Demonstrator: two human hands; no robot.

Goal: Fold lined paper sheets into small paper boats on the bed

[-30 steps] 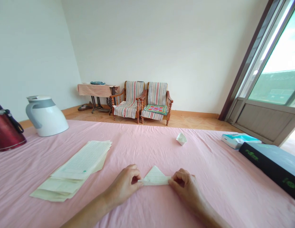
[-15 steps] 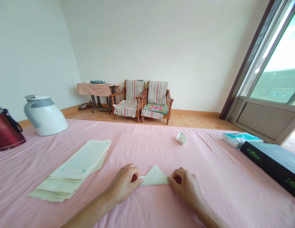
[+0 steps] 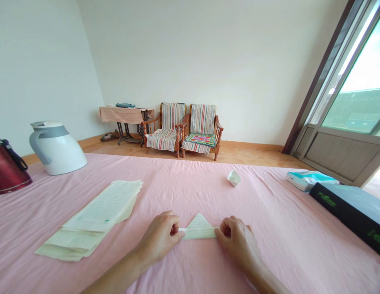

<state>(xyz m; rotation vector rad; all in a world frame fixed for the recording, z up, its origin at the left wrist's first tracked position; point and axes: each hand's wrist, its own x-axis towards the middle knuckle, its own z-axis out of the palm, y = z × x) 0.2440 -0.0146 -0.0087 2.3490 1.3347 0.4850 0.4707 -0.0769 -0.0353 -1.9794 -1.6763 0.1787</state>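
Note:
A folded sheet of squared paper, a triangle on top with a straight band below, lies on the pink cloth in front of me. My left hand pinches the band's left end between thumb and curled fingers. At the right end, my right hand pinches the paper the same way. Beyond the hands stands a small folded paper boat. Left of my left hand is a stack of loose squared sheets, fanned unevenly. Both hands cover the ends of the folded paper.
A white and grey jug and a red flask stand at the left of the pink-covered table. A black box and a tissue pack lie at the right. Two wooden armchairs stand by the wall.
Both hands keep their pinch on the folded paper, with only a very slight shift of the fingers. The boat and sheets stay in place.

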